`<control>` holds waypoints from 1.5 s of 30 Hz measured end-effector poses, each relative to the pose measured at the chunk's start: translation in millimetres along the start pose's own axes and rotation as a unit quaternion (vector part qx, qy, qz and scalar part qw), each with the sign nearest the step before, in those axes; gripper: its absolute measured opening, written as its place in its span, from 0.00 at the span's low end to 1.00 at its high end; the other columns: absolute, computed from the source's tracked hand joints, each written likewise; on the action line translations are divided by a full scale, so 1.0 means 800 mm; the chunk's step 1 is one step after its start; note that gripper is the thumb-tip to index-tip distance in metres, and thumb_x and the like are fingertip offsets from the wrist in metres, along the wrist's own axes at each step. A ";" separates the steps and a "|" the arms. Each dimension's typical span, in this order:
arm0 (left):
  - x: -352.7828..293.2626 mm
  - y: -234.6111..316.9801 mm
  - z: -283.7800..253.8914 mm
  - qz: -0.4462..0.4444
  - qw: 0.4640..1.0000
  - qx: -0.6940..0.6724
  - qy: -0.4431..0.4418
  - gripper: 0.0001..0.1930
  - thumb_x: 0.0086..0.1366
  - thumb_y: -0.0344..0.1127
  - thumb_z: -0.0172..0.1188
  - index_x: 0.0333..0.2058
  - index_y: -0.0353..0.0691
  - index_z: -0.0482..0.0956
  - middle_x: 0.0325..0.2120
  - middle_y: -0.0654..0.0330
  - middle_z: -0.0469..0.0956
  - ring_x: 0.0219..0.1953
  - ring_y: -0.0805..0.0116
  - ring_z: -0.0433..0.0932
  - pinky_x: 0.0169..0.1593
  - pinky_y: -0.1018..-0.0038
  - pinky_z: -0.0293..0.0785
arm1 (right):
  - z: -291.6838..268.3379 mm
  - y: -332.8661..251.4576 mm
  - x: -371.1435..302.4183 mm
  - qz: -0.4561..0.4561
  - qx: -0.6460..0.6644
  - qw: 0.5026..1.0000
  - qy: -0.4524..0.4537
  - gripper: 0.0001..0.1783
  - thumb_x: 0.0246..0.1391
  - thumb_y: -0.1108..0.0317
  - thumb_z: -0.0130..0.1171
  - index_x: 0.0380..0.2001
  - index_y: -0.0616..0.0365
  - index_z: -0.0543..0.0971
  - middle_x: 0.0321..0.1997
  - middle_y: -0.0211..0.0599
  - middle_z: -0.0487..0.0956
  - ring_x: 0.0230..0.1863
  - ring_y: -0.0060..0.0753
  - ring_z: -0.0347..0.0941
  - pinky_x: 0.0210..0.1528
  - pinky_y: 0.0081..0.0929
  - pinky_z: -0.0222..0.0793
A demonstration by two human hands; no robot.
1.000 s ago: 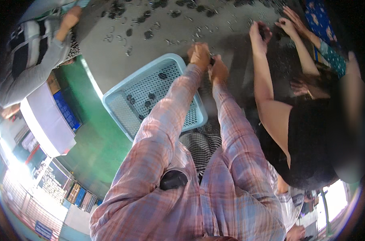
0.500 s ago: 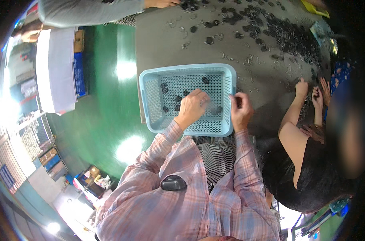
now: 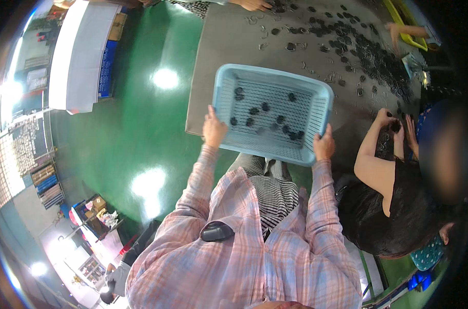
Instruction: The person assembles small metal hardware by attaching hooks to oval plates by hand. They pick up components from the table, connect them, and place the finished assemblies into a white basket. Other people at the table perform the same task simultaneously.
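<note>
A light blue plastic basket [image 3: 272,72] is held in front of me, tilted slightly with its right side nearer my body. Several small round black pieces [image 3: 265,106] lie scattered over its perforated bottom. At the basket's left side, my left hand [image 3: 214,129] grips the rim near the lower corner. My right hand [image 3: 324,144] holds the right rim near its lower corner. The undersides of both grips are partly hidden by the basket wall.
The grey table [image 3: 208,67] bears many black pieces [image 3: 347,44] and thin clear loops. A co-worker's hands [image 3: 391,123] work at the right; another hand [image 3: 252,4] reaches in at the far edge. A yellow tray [image 3: 409,31] stands far right. Green floor [image 3: 141,113] lies left.
My left hand has come out of the basket and taken its left rim. The basket has shifted right and turned a little clockwise. Another person's arm now reaches toward the yellow tray.
</note>
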State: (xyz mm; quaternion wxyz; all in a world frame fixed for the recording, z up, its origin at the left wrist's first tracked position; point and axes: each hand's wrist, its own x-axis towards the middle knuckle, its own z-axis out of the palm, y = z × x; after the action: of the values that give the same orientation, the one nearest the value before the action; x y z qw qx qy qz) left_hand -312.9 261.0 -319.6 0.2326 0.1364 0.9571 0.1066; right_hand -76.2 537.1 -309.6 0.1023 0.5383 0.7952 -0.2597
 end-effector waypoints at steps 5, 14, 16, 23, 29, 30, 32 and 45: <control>-0.066 0.056 0.022 0.047 0.997 -0.026 -0.056 0.47 0.47 0.28 0.56 0.62 0.26 0.36 0.43 0.41 0.67 0.36 0.43 0.76 0.39 0.57 0.74 | -0.023 0.056 0.001 0.101 -0.082 0.990 0.045 0.33 0.51 0.63 0.54 0.61 0.48 0.58 0.41 0.53 0.78 0.41 0.57 0.74 0.41 0.49 0.68; 0.015 -0.049 -0.046 0.192 0.947 -0.227 -0.120 0.36 0.59 0.42 0.57 0.60 0.29 0.54 0.55 0.39 0.63 0.56 0.46 0.65 0.57 0.63 0.63 | 0.001 -0.002 -0.029 0.133 -0.119 0.955 0.238 0.42 0.51 0.65 0.56 0.66 0.42 0.48 0.63 0.46 0.60 0.62 0.48 0.58 0.56 0.48 0.60; 0.060 -0.089 -0.066 0.199 0.955 -0.186 -0.118 0.33 0.58 0.41 0.57 0.59 0.31 0.58 0.56 0.42 0.63 0.56 0.47 0.65 0.58 0.64 0.63 | 0.009 -0.039 -0.047 0.096 -0.119 0.923 0.353 0.41 0.51 0.64 0.57 0.66 0.44 0.49 0.65 0.41 0.58 0.64 0.46 0.55 0.59 0.49 0.55; 0.214 -0.216 -0.145 0.298 0.912 0.000 -0.282 0.28 0.55 0.38 0.58 0.55 0.38 0.66 0.57 0.46 0.63 0.57 0.49 0.65 0.59 0.62 0.62 | 0.103 -0.287 -0.113 0.012 0.032 0.864 0.502 0.28 0.54 0.69 0.50 0.57 0.66 0.61 0.58 0.51 0.66 0.61 0.53 0.58 0.62 0.44 0.50; 0.327 -0.220 -0.121 0.393 0.884 0.118 -0.224 0.37 0.57 0.45 0.59 0.61 0.35 0.54 0.61 0.45 0.55 0.63 0.48 0.54 0.63 0.62 0.55 | 0.174 -0.496 -0.143 -0.217 0.224 0.924 0.220 0.21 0.46 0.73 0.52 0.47 0.55 0.73 0.51 0.40 0.72 0.51 0.44 0.68 0.51 0.39 0.63; 0.341 -0.194 -0.115 0.413 0.883 0.109 -0.195 0.39 0.58 0.47 0.58 0.62 0.33 0.51 0.62 0.44 0.53 0.64 0.48 0.51 0.64 0.63 0.52 | 0.186 -0.506 -0.146 -0.231 0.180 0.926 0.240 0.21 0.46 0.74 0.52 0.48 0.53 0.73 0.50 0.39 0.72 0.50 0.43 0.69 0.50 0.38 0.64; 0.357 -0.157 -0.078 0.422 0.881 0.095 -0.190 0.44 0.58 0.51 0.56 0.63 0.34 0.45 0.64 0.43 0.44 0.66 0.46 0.42 0.65 0.59 0.46 | 0.205 -0.495 -0.141 -0.145 0.225 0.940 0.211 0.22 0.46 0.74 0.52 0.48 0.51 0.73 0.49 0.38 0.72 0.49 0.43 0.69 0.49 0.36 0.64; 0.440 0.189 0.030 0.664 0.737 0.033 -0.123 0.42 0.61 0.50 0.54 0.64 0.36 0.43 0.66 0.44 0.36 0.67 0.40 0.32 0.65 0.46 0.34 | 0.263 -0.407 0.140 0.239 0.092 0.916 0.309 0.27 0.58 0.60 0.47 0.61 0.44 0.62 0.67 0.39 0.56 0.68 0.49 0.46 0.66 0.47 0.45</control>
State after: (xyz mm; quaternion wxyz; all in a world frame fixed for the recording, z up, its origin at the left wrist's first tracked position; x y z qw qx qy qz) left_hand -570.4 515.8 -446.7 0.2142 0.7566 0.5897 0.1843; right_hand -441.6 424.2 -438.3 -0.1395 0.7730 0.6072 -0.1198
